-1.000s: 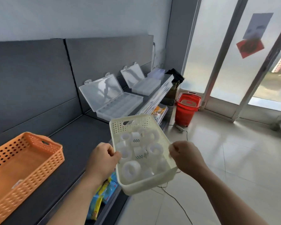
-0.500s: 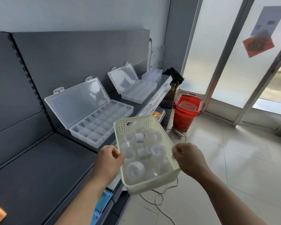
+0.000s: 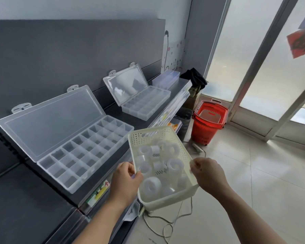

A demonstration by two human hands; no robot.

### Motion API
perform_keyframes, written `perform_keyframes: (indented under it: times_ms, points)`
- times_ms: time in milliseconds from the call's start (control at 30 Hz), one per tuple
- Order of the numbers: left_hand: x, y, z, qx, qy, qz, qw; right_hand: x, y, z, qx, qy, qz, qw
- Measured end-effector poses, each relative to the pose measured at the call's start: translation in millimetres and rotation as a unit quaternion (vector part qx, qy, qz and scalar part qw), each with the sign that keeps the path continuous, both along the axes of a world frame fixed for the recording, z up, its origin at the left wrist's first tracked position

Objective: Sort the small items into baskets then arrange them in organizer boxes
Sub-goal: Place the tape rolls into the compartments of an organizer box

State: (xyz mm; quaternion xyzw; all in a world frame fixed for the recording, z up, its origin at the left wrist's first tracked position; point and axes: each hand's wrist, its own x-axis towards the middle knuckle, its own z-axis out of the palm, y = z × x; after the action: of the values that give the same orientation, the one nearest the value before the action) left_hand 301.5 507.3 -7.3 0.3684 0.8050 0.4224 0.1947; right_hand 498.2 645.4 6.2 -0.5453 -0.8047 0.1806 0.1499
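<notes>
Gripping basket [image 3: 165,136] with both hands: left hand [image 3: 125,182] on left rim, right hand [image 3: 208,175] on right rim, fingers curled over the edges. Holding it in the air, off the shelf [image 3: 16,199] front, just right of near organizer [image 3: 69,155]. Carrying loose pile of tape rolls [image 3: 151,186] inside. Seeing both organizers on shelf, lids up against back panel, far organizer [image 3: 144,104] well apart from basket. Spotting red basket [image 3: 208,120] on floor behind, by glass door.
</notes>
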Motion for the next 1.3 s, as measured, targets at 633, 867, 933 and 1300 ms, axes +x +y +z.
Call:
perform_keyframes:
  times_ms: [633, 867, 933, 1300]
  points:
    - [64, 136, 1, 0.025, 0.037, 0.212, 0.976, -2, 204, 1, 0.0, 0.033, 0.222, 0.974]
    - [42, 163, 12, 0.056, 0.063, 0.247, 0.965, -36, 240, 7, 0.02, 0.069, 0.253, 0.965]
    - [34, 175, 17, 0.065, 0.058, 0.255, 0.963, -44, 250, 12, 0.022, 0.077, 0.258, 0.963]
    - [15, 259, 44, 0.089, 0.025, 0.271, 0.958, -65, 332, 18, -0.017, 0.125, 0.262, 0.957]
